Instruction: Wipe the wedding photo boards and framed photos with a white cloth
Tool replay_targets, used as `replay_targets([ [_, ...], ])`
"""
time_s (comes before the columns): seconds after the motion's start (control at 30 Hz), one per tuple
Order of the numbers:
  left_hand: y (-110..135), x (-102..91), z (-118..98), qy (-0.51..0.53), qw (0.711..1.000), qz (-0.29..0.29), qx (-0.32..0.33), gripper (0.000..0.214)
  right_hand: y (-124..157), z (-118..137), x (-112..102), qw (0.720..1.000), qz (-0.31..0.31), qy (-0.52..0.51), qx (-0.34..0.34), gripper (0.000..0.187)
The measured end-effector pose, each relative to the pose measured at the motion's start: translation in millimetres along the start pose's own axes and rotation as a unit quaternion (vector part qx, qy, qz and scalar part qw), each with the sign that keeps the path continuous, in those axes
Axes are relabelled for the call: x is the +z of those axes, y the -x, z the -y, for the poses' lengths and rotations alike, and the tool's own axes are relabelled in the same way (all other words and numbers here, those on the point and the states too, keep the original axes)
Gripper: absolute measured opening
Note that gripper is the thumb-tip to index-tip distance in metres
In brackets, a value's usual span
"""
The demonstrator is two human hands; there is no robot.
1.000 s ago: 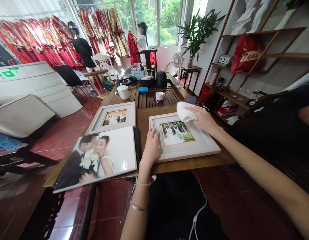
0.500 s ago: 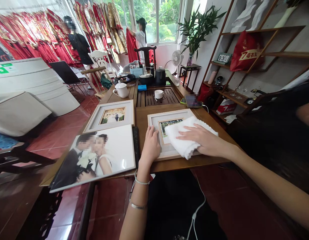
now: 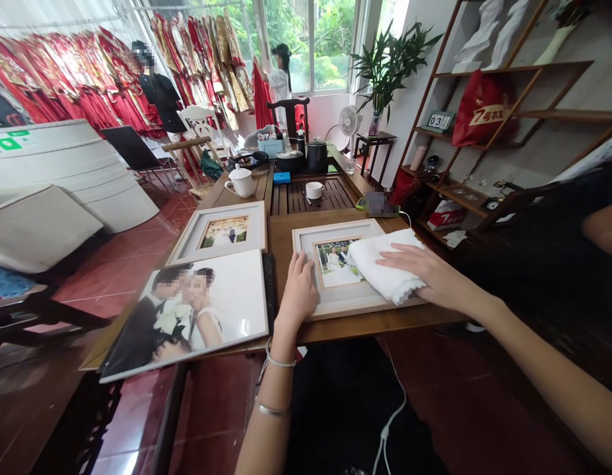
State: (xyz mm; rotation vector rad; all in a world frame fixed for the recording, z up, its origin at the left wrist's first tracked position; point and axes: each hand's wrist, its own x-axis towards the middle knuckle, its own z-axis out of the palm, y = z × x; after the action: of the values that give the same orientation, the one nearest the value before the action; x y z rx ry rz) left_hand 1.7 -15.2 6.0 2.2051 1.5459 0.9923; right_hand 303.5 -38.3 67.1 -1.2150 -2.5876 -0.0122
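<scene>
Your right hand (image 3: 414,267) lies open, fingers extended and nearly flat over the white cloth (image 3: 375,260), seemingly pressing on it rather than clutching it. The cloth covers the right part of the near picture frame (image 3: 342,300), which lies face up on the wooden surface (image 3: 280,241) in front of you. Your left hand (image 3: 300,287) is partly curled at the frame's left border; whether its thumb grips the edge, you cannot tell from here.

For good wiping, let the left hand brace that border while the cloth makes light, even, overlapping strokes, with a folded edge worked into the corners. Spread the pressure across your fingers, and guard against loose folds catching on the inner trim.

The cloth looks soft and thick, with a scalloped hem. The frame is rectangular, with a pale wood-like rim, a wide grey-white border and a tan trim around the small photo (image 3: 330,264).
</scene>
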Motion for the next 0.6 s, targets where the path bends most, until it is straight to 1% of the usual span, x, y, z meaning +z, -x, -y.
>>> replay_targets([
  [0.1,0.3,-0.5,-0.8,-0.009,1.000,0.002,-0.006,0.056,-21.8,-17.2,8.9,1.000,-0.007,-0.016,0.016,0.068],
  [0.23,0.6,-0.5,-0.9,-0.012,1.000,0.006,-0.009,0.054,-57.3,-32.5,17.8,0.998,-0.030,0.015,0.052,0.066],
  [0.37,0.3,-2.2,-3.0,-0.011,1.000,0.012,-0.019,0.055,-95.4,-39.3,23.1,0.991,-0.084,0.027,0.099,0.063],
  [0.43,-0.1,-3.9,-5.1,-0.018,0.999,0.025,-0.028,0.054,-112.0,-39.0,24.5,0.987,-0.093,0.032,0.124,0.061],
  [0.5,-0.4,-5.2,-7.0,-0.025,0.999,0.036,-0.032,0.053,-124.6,-36.4,24.8,0.987,-0.067,0.045,0.142,0.062],
  [0.6,-0.3,-5.5,-7.7,-0.021,0.999,0.034,-0.032,0.054,-132.5,-28.6,22.4,0.988,0.003,0.064,0.138,0.065],
])
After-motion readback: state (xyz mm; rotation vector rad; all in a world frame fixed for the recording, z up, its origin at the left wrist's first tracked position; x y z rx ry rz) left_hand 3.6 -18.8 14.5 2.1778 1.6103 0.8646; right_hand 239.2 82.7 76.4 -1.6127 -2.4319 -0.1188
